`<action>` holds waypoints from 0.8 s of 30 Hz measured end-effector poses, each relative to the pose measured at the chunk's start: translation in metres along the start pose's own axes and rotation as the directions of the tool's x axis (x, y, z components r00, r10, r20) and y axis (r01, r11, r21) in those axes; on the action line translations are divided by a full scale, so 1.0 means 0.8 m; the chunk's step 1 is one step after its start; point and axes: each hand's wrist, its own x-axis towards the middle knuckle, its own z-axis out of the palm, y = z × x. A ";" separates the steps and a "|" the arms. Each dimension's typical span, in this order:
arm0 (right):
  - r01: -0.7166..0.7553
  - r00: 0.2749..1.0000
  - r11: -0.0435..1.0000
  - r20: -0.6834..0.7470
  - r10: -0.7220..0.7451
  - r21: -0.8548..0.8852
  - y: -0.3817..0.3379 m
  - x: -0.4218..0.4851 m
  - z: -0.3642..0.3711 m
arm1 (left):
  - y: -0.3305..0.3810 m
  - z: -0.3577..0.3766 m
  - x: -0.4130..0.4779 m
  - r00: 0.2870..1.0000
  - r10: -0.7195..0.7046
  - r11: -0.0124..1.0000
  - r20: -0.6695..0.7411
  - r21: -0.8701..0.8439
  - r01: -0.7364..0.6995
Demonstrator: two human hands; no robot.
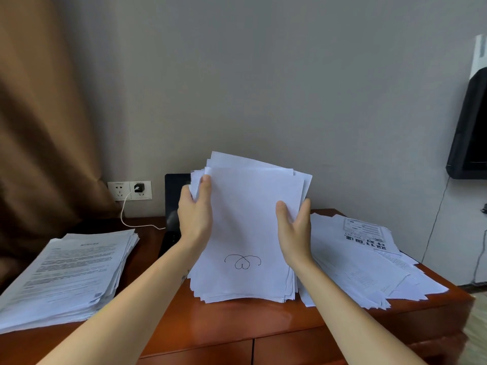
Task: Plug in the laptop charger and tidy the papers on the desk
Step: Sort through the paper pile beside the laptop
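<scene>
- Here, mid-desk: sheaf of papers (247,227) stands on its lower edge on the desk (237,320), leaning back, sheets uneven at the top. Front sheet is blank but for a small looped pen doodle low down.
- Left hand (195,214) grips the sheaf's left edge near the top, thumb on the front, fingers behind.
- Right hand (293,227) grips the right edge lower down, thumb on the front, fingers wrapped behind.
- Laptop (172,206), black and open, stands just behind the sheaf and is mostly hidden by it.
- Charger plug (139,187), black, sits in the wall socket (143,197); white cable (123,214) loops down from it to the laptop's left side.
- Printed pile (71,272), fairly squared, lies at the desk's left end.
- Loose papers (369,270) lie fanned out at the right end, touching the sheaf's base.
- Brown curtain (47,127) hangs at left; black screen (471,127) is on the wall at right.
</scene>
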 end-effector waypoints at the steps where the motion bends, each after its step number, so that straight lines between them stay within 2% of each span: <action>1: -0.003 1.000 1.000 0.008 0.003 -0.001 0.001 0.000 0.001 | 0.001 -0.001 0.000 1.000 0.024 1.000 -0.001 0.012 -0.024; 6: -0.026 0.997 1.000 0.070 0.026 -0.005 0.002 0.004 -0.005 | 0.006 -0.011 0.004 0.999 -0.023 0.999 0.024 -0.032 0.023; 9: -0.005 0.996 1.000 0.085 0.006 -0.015 0.000 0.004 -0.009 | 0.017 -0.019 0.012 0.991 0.129 0.991 0.027 0.025 -0.130; 12: 0.011 0.995 0.999 0.095 -0.007 -0.036 0.001 0.002 -0.011 | 0.036 -0.025 0.024 0.942 0.275 0.939 0.194 0.155 -0.306; 14: 0.007 0.995 0.999 0.096 -0.004 -0.033 0.001 0.002 -0.012 | 0.050 -0.028 0.034 0.856 0.399 0.829 0.329 0.271 -0.490; 15: 0.008 0.995 0.999 0.095 -0.005 -0.032 0.001 0.003 -0.012 | 0.058 -0.029 0.038 0.791 0.458 0.720 0.406 0.353 -0.598; 17: 0.012 0.996 1.000 0.094 -0.010 -0.022 0.001 0.003 -0.012 | 0.072 -0.029 0.044 0.686 0.479 0.485 0.547 0.487 -0.727; 18: 0.012 0.995 1.000 0.095 -0.010 -0.016 0.001 0.002 -0.012 | 0.078 -0.028 0.046 0.666 0.452 0.411 0.593 0.525 -0.745; 21: 0.011 0.995 1.000 0.101 -0.010 -0.009 0.000 0.002 -0.012 | 0.081 -0.028 0.055 0.650 0.409 0.344 0.641 0.551 -0.760; 24: 0.008 0.994 1.000 0.107 -0.008 -0.001 -0.001 0.001 -0.014 | 0.071 -0.034 0.060 0.656 0.446 0.407 0.608 0.515 -0.754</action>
